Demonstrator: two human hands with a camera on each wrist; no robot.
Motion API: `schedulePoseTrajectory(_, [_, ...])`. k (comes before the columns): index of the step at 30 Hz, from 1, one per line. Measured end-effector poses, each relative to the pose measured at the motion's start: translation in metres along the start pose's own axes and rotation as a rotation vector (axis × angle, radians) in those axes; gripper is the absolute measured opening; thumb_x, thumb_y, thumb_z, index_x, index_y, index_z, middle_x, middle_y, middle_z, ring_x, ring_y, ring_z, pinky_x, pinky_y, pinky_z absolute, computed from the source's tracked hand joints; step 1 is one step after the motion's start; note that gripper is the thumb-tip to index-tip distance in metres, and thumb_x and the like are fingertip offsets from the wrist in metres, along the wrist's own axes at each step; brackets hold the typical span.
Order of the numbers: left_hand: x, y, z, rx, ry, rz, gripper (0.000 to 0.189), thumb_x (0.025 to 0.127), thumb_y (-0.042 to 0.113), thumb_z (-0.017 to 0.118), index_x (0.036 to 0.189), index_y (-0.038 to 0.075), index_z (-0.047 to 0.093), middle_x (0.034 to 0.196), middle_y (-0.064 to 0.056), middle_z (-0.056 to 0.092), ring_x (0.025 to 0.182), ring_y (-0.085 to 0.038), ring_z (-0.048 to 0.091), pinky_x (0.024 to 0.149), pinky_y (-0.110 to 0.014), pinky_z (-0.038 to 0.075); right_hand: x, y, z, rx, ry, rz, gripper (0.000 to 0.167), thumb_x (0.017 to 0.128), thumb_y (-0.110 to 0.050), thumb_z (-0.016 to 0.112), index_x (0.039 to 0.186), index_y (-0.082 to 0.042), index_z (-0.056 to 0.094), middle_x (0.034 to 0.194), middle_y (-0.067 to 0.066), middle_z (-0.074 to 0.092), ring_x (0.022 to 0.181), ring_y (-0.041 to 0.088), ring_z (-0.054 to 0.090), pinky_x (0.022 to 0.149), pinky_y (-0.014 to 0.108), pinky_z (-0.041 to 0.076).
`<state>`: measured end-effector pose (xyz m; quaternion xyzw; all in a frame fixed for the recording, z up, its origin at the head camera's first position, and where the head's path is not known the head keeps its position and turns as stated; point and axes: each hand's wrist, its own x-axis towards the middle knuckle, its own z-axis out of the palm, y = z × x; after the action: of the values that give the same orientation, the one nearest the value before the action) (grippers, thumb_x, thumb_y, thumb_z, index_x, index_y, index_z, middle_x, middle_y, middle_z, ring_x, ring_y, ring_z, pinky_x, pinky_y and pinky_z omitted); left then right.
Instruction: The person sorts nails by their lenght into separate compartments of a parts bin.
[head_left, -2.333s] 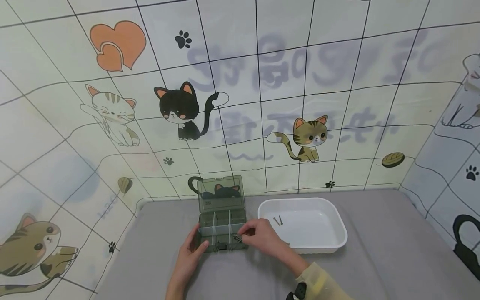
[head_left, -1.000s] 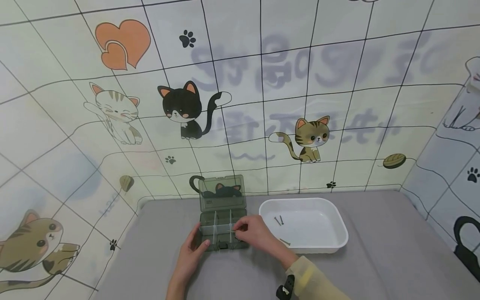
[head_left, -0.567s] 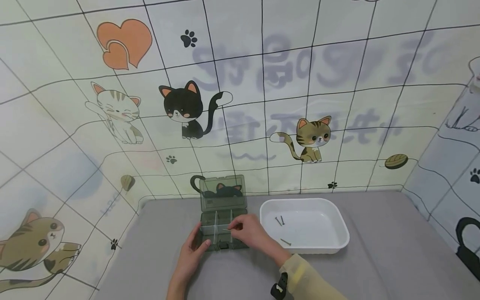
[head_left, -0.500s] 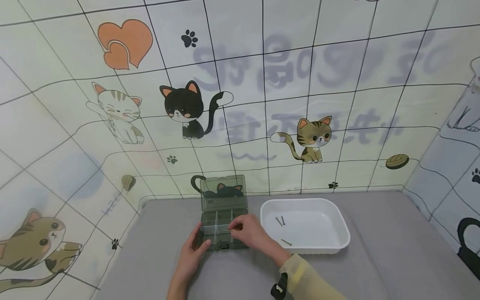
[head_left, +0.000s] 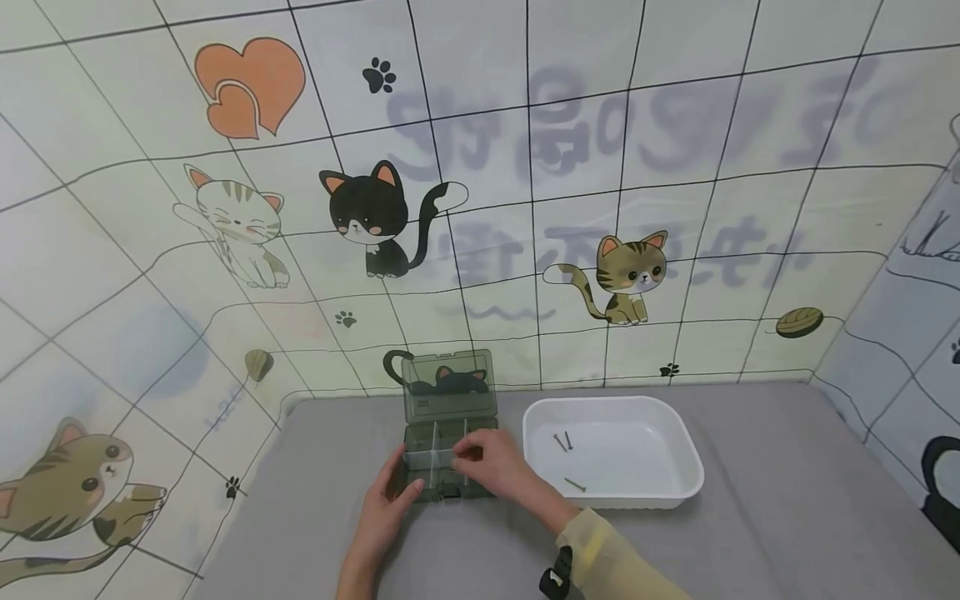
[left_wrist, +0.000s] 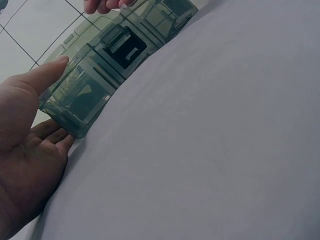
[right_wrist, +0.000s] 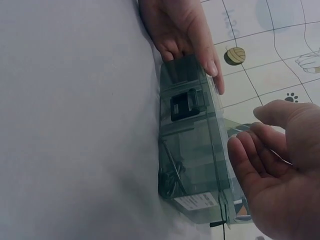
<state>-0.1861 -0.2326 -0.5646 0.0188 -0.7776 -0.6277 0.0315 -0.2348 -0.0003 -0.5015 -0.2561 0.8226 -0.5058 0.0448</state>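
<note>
A green see-through compartment box [head_left: 450, 407] stands on the grey cloth with its lid raised against the wall. My left hand [head_left: 381, 510] holds its left end, thumb at the front edge and fingers along the side. Above the front middle compartment is my right hand [head_left: 497, 468]. In the right wrist view, the right hand [right_wrist: 280, 165] has a gap between thumb and loosely bent fingers, with nothing seen between them. Several screws [right_wrist: 172, 175] show through the wall of the box's right front compartment. Three more screws [head_left: 575, 484] lie in the white tray.
The white tray [head_left: 688, 450] stands just right of the box, beside the right forearm. Behind the table [head_left: 750, 467] rises a wall sheet [head_left: 697, 125] printed with cats. A black strap-like loop [head_left: 941, 475] shows at the far right edge.
My right hand has moved left from the right front compartment to the middle one. The screw it pinched at its fingertips no longer shows there. The left hand keeps its hold.
</note>
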Motion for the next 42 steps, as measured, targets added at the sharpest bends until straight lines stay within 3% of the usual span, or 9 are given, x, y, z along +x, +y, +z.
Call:
schedulePoseTrajectory(6, [0.001,-0.002,0.001,0.014,0.013,0.005,0.074,0.098,0.023,0.073,0.16,0.009,0.034,0.167,-0.017,0.024,0.155,-0.039,0.013,0.122,-0.058,0.019,-0.005,0.001,-0.011,0.039,-0.017,0.037,0.016,0.095,-0.011,0.069,0.107,-0.004,0.076,0.098,-0.001,0.072,0.086,0.014,0.067,0.072,0.029,0.057])
schedulePoseTrajectory(13, [-0.001,-0.002,0.002,0.016,0.022,0.011,0.074,0.098,0.02,0.073,0.16,0.007,0.035,0.166,-0.019,0.025,0.154,-0.041,0.015,0.122,-0.056,0.019,-0.012,0.0,-0.026,0.055,0.014,0.037,0.016,0.095,-0.014,0.069,0.105,-0.006,0.078,0.099,-0.003,0.073,0.088,0.014,0.068,0.075,0.03,0.057])
schedulePoseTrajectory(20, [-0.002,0.0,0.001,0.013,0.004,0.006,0.073,0.098,0.016,0.072,0.16,0.007,0.034,0.167,-0.019,0.023,0.154,-0.04,0.013,0.122,-0.054,0.018,-0.023,0.005,-0.045,0.065,0.066,0.053,0.016,0.095,-0.009,0.067,0.108,-0.006,0.077,0.103,0.004,0.073,0.09,0.017,0.068,0.077,0.031,0.057])
schedulePoseTrajectory(26, [0.0,-0.001,0.0,0.02,0.009,0.016,0.071,0.099,0.017,0.071,0.16,0.007,0.035,0.166,-0.019,0.024,0.154,-0.04,0.015,0.122,-0.054,0.019,-0.029,0.018,-0.069,0.035,0.164,0.07,0.014,0.096,-0.006,0.069,0.107,-0.004,0.076,0.102,0.004,0.074,0.089,0.017,0.067,0.077,0.03,0.057])
schedulePoseTrajectory(32, [0.002,0.001,-0.001,0.024,0.0,0.004,0.071,0.1,0.018,0.069,0.161,0.009,0.033,0.167,-0.016,0.023,0.155,-0.036,0.013,0.123,-0.051,0.017,-0.034,0.029,-0.092,-0.003,0.269,0.176,0.016,0.095,-0.008,0.072,0.11,-0.005,0.076,0.1,0.001,0.073,0.093,0.018,0.067,0.083,0.035,0.057])
schedulePoseTrajectory(42, [-0.001,0.004,0.0,0.017,-0.023,0.001,0.068,0.102,0.016,0.066,0.161,0.008,0.033,0.167,-0.015,0.024,0.156,-0.034,0.013,0.122,-0.05,0.016,-0.042,0.061,-0.118,-0.124,0.266,0.249,0.018,0.093,-0.005,0.073,0.109,0.001,0.074,0.097,0.003,0.073,0.092,0.021,0.068,0.081,0.037,0.057])
